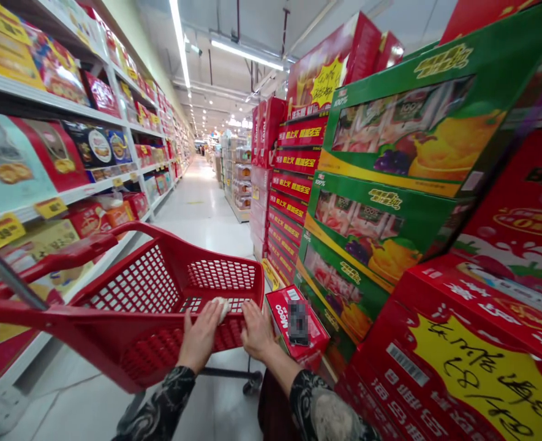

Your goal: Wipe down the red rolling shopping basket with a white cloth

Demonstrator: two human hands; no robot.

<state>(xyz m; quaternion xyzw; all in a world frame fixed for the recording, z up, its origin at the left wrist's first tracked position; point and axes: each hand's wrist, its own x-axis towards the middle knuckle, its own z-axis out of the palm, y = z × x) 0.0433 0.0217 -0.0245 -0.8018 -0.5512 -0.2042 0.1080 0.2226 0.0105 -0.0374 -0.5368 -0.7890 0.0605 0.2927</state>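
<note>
A red plastic shopping cart (91, 321) with a grid-like basket stands in front of me, its handle toward the left. My left hand (203, 331) is closed at the near rim, with a small white crumpled wad, like tissue (223, 309), at its fingers. Just to the right, my right hand (256, 331) has its fingers curled over the same rim near the cart's corner. The fingertips of both hands are partly hidden behind the rim. A red Meco box (282, 312) stands beside my right hand, apart from it.
Shelves (87, 113) of boxed goods line the left side. Stacked green juice cartons (357, 214) and red drink cartons (293, 162) rise close on the right. Red cartons with a yellow price sign (482, 373) stand at the near right. A white-floored aisle (197, 202) runs ahead.
</note>
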